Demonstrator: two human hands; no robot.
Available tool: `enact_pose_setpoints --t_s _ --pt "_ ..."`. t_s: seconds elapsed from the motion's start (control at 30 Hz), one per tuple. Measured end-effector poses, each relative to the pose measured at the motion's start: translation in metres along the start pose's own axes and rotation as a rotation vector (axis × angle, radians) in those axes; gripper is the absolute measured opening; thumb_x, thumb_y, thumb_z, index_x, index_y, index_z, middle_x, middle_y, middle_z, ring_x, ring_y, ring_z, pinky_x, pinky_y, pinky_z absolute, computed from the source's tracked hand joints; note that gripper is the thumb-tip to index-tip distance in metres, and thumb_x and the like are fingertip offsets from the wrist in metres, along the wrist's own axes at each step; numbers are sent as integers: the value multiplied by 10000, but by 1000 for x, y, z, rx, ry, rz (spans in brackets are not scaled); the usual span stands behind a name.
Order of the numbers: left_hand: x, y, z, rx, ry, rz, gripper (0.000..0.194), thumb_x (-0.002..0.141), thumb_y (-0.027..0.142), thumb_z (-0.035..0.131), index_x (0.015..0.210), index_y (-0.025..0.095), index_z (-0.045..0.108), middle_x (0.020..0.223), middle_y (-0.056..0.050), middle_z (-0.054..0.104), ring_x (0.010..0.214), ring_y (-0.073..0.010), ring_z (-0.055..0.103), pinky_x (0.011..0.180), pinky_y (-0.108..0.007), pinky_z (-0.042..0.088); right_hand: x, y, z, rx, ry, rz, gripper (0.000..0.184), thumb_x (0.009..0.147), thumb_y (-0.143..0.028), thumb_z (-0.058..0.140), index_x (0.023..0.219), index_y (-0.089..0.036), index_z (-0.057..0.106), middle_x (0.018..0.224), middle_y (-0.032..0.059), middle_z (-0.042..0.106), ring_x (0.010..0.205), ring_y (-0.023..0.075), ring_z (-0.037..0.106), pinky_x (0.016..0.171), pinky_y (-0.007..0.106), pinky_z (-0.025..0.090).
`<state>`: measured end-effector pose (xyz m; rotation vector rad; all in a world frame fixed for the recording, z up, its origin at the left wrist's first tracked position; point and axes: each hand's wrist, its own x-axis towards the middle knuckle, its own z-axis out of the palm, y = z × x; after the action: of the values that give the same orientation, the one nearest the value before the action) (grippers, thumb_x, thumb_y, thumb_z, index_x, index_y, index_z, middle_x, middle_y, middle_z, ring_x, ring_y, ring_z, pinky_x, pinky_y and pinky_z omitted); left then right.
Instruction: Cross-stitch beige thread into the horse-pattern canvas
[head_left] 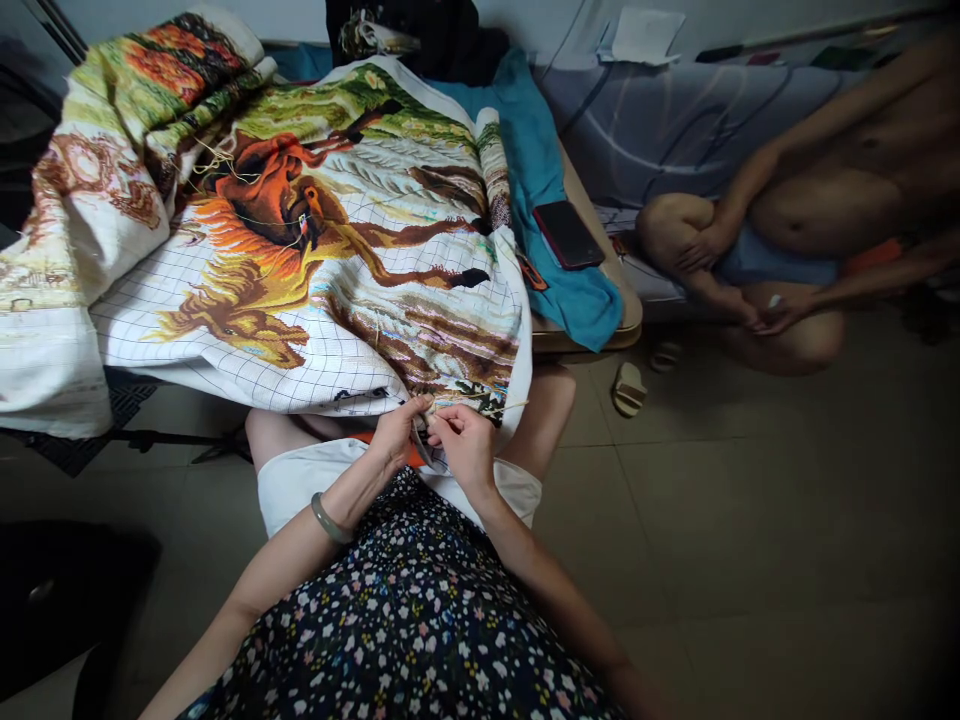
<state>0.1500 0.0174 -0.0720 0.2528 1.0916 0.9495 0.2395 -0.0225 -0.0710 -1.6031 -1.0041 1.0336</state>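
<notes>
The embroidered cloth (330, 235), seemingly soft and limp, suited an edge hold: my left hand (399, 432) pinched it; whether my right hand (466, 445) gripped, I could not tell.

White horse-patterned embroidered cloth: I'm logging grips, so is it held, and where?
The left hand holds the cloth by its near edge; whether the right hand, beside it, grips anything cannot be told.

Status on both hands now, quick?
Left hand: closed, thumb and fingers gripping the near edge of the embroidered cloth.
Right hand: fingers pinched together at that edge; whatever is between them is too small to tell.
</notes>
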Motion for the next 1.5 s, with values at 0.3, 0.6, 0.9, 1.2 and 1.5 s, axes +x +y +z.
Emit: enact_pose_setpoints --t_s 0.3,0.6,0.9,1.2,1.5 --pt "-4 2 4 -49 -1 -2 215 492 242 755 572 138 585 524 12 561 458 -84 467 506 -249 372 -1 -4 0 5 24 -46 92 716 -237 549 708 -153 584 600 14 619 486 131 587 499 235 492" --pt "-4 -1 5 -58 5 20 221 509 258 748 573 143 570 517 24 543 454 -74 457 513 -244 369 -1 -2 2 -15 68 -55 115 729 -250 550 709 -147 598 593 15 622 478 125 579 495 227 480" --pt "-3 -6 0 -76 -80 27 248 512 300 773 585 145 595 544 7 568 498 -90 493 543 -241 393 1 -8 4 50 136 -44 256 735 -317 604 903 -173 473 628 -11 632 467 122 588 487 225 481" --pt "1 -8 -2 -138 -80 57 270 524 231 782 749 120 680 792 -57 692 753 -163 625 793 -288 454 16 -41 -44 -698 79 -456 194 807 -271 539 960 -200 635 835 50 614 744 163 564 685 277 419" --pt "6 -10 -6 -117 -27 33 292 484 240 811 702 104 673 720 -61 688 683 -161 619 758 -292 469 36 -30 -54 -385 -28 -427 101 754 -223 573 725 -165 650 728 23 589 640 117 515 589 233 401"
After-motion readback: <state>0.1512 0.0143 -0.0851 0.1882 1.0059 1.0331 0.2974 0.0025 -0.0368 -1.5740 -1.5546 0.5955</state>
